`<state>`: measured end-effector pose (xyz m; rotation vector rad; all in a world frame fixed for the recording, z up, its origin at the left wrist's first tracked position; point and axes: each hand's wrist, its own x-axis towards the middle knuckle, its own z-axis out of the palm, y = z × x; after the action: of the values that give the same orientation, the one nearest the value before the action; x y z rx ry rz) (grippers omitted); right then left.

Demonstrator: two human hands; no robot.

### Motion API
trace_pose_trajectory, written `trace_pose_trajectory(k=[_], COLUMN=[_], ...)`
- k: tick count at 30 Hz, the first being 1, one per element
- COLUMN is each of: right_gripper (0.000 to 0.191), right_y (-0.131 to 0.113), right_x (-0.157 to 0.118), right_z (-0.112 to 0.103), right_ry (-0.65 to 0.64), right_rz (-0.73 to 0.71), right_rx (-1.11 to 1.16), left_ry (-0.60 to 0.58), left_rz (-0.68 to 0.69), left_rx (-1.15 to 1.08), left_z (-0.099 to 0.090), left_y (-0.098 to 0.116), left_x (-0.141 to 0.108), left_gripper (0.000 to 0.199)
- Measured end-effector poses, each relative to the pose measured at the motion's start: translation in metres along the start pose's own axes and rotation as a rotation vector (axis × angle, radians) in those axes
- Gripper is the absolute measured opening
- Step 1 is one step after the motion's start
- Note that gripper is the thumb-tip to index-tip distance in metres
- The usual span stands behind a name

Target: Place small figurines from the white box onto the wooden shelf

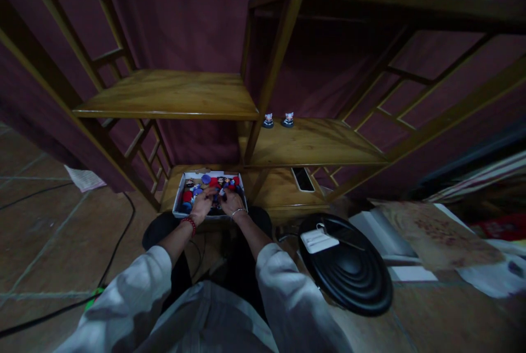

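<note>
A white box (178, 199) holding several small red, blue and dark figurines sits on the low wooden shelf. Both of my hands are over its right half, close together. My left hand (202, 205), with a red bead bracelet at the wrist, has its fingers bent over the figurines; what they touch is too small to tell. My right hand (232, 203), with a thin bracelet, is closed on a small pale item at its fingertips that I cannot make out. Two small figurines (268, 120) (288, 120) stand upright on the middle shelf at the right.
A phone (303, 179) lies on the low shelf, right of the box. A black round stool (353, 271) bears a white device (319, 239). An empty-looking upper shelf (172, 95) overhangs the box. Cables run over the floor at left; papers and boxes are stacked at right.
</note>
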<state>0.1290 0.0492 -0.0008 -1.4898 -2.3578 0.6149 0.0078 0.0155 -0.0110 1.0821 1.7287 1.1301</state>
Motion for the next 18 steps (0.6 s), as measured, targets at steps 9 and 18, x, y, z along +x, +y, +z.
trace_pose_trajectory(k=[9, 18], right_gripper=[0.032, 0.034], right_y=[-0.0045, -0.006], right_x=[-0.0029, -0.0017], right_z=[-0.0031, -0.0037], right_ry=[-0.001, 0.021], right_rz=[0.11, 0.194], right_rx=[-0.02, -0.036], left_ry=[0.017, -0.049], left_rz=[-0.044, 0.017], left_rx=[0.177, 0.344], left_z=[-0.0022, -0.0006], left_y=[0.0022, 0.0052], left_x=[-0.0037, -0.0006], left_gripper=[0.039, 0.044])
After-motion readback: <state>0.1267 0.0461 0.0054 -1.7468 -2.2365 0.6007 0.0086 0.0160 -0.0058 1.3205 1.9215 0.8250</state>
